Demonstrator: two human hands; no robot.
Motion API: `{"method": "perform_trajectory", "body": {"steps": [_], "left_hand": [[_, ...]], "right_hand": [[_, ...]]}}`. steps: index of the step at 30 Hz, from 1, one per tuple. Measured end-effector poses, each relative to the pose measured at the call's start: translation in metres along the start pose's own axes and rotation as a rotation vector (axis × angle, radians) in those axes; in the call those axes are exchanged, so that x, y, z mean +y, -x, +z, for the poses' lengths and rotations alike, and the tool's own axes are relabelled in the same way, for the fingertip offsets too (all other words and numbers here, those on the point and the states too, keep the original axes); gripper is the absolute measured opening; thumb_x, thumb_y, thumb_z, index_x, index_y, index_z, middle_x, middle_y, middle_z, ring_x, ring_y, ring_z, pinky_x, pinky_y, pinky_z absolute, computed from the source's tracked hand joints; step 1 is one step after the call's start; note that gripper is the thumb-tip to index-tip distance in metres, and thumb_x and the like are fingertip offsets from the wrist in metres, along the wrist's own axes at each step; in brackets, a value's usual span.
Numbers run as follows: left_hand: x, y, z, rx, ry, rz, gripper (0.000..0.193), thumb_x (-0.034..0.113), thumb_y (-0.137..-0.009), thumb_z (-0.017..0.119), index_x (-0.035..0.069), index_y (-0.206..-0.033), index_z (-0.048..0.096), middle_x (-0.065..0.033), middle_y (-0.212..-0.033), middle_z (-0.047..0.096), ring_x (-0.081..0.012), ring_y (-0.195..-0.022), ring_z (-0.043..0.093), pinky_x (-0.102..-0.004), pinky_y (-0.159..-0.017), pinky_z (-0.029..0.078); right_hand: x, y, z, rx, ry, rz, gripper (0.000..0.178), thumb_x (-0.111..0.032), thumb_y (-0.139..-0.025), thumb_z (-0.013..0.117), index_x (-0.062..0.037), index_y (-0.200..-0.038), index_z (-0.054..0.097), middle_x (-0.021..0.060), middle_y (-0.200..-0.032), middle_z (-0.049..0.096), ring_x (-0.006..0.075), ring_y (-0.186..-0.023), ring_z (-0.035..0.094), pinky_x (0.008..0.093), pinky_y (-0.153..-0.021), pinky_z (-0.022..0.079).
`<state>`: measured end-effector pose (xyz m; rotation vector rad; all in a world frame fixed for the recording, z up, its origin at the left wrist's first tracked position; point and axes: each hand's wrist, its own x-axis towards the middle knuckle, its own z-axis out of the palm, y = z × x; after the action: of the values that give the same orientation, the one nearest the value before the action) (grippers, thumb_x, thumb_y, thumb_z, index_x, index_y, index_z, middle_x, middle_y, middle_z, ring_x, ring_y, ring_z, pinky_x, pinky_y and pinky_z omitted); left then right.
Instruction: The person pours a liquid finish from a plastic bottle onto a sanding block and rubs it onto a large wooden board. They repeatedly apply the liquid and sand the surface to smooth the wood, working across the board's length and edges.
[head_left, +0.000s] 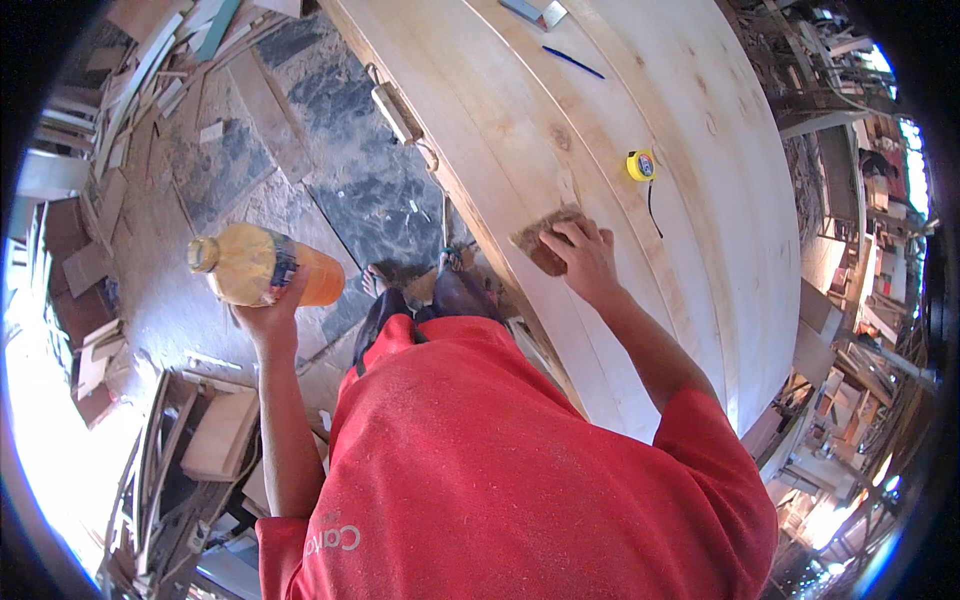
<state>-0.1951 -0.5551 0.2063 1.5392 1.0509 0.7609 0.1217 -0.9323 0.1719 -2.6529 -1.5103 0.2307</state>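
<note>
One bottle (262, 265) of orange liquid in my left hand (268, 318), gripped out over the floor. One brown sanding pad (545, 243) on the wooden panel (620, 200), my right hand (585, 258) pressing it flat, arm stretched forward; one yellow tape measure (640, 165) nearby.

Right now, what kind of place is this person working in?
Most likely a carpentry workshop. A large pale wooden panel fills the bench, a yellow tape measure lies on it, and offcut wooden boards and sawdust cover the floor.
</note>
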Motion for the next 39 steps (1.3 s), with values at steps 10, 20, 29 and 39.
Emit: {"method": "perform_trajectory", "body": {"steps": [10, 20, 29, 39], "left_hand": [[0.125, -0.057, 0.030, -0.411, -0.342, 0.241, 0.071, 0.018, -0.069, 0.094, 0.002, -0.130, 0.061, -0.0131, -0.115, 0.075, -0.0246, -0.108, 0.074, -0.0399, -0.094, 0.058], [0.243, -0.108, 0.048, -0.742, -1.196, 0.671, 0.065, 0.010, -0.069, 0.084, 0.011, -0.129, 0.059, -0.0150, -0.116, 0.070, -0.0361, -0.110, 0.069, -0.0460, -0.094, 0.055], [0.300, -0.113, 0.064, -0.735, -1.597, 1.125, 0.056, 0.000, -0.075, 0.075, 0.011, -0.128, 0.063, -0.0127, -0.105, 0.066, -0.0339, -0.103, 0.065, -0.0456, -0.090, 0.053], [0.315, -0.104, 0.079, -0.670, -1.629, 1.321, 0.047, -0.002, -0.084, 0.062, 0.010, -0.130, 0.064, -0.0132, -0.103, 0.065, -0.0339, -0.102, 0.066, -0.0501, -0.102, 0.049]], "right_hand": [[-0.022, -0.026, -0.058, 0.215, -1.155, 0.557, 0.023, -0.013, -0.096, 0.072, -0.0086, -0.118, 0.072, 0.0075, -0.112, 0.072, 0.0244, -0.107, 0.068, 0.0366, -0.093, 0.054], [-0.137, -0.089, -0.090, -0.204, -2.256, 0.361, 0.055, -0.027, -0.099, 0.074, -0.0047, -0.144, 0.052, 0.0069, -0.132, 0.065, 0.0206, -0.119, 0.064, 0.0419, -0.100, 0.055], [-0.161, -0.097, -0.103, -0.394, -2.468, 0.351, 0.049, -0.022, -0.102, 0.069, -0.0075, -0.147, 0.053, 0.0072, -0.141, 0.064, 0.0222, -0.130, 0.061, 0.0460, -0.110, 0.049], [-0.163, -0.100, -0.107, -0.422, -2.634, 0.219, 0.055, -0.020, -0.101, 0.070, -0.0081, -0.150, 0.049, 0.0079, -0.142, 0.062, 0.0239, -0.130, 0.061, 0.0464, -0.111, 0.050]]}}
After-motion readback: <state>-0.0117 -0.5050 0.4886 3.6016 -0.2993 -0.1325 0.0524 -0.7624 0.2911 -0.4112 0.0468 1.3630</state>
